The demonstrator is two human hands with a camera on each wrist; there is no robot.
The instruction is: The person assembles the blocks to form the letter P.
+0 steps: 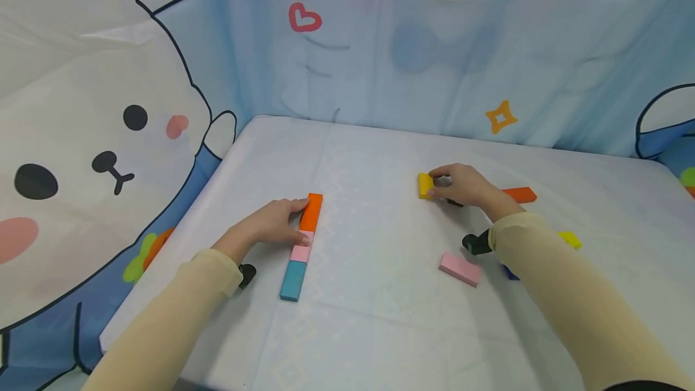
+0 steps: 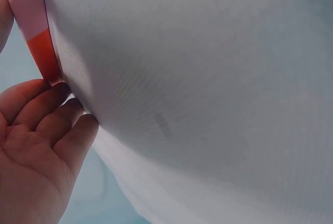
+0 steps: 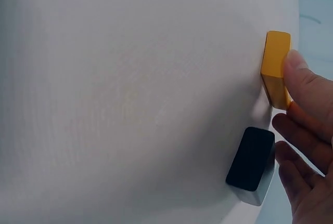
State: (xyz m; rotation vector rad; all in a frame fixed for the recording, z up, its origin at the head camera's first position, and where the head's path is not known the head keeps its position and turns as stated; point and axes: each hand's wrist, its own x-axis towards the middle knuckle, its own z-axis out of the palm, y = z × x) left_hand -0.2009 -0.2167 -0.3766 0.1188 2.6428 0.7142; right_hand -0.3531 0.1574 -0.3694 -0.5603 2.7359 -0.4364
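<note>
An orange block [image 1: 311, 213], a pink block [image 1: 301, 246] and a teal block [image 1: 293, 280] lie end to end in a line on the left of the table. My left hand [image 1: 274, 222] touches this line, its thumb over the pink block and its fingertips at the orange block's far end. Farther right, my right hand [image 1: 467, 186] pinches a yellow block [image 3: 276, 63] between thumb and fingers. Close under the other fingers of that hand is a black block [image 3: 252, 159], mostly hidden by the hand in the head view.
A loose pink block [image 1: 460, 269] lies in front of the right hand. Around the right forearm show an orange-red block [image 1: 519, 195], a bright yellow block [image 1: 570, 239] and a dark blue block [image 1: 510, 273], partly covered. A printed curtain [image 1: 369, 65] hangs behind the white table [image 1: 374, 330].
</note>
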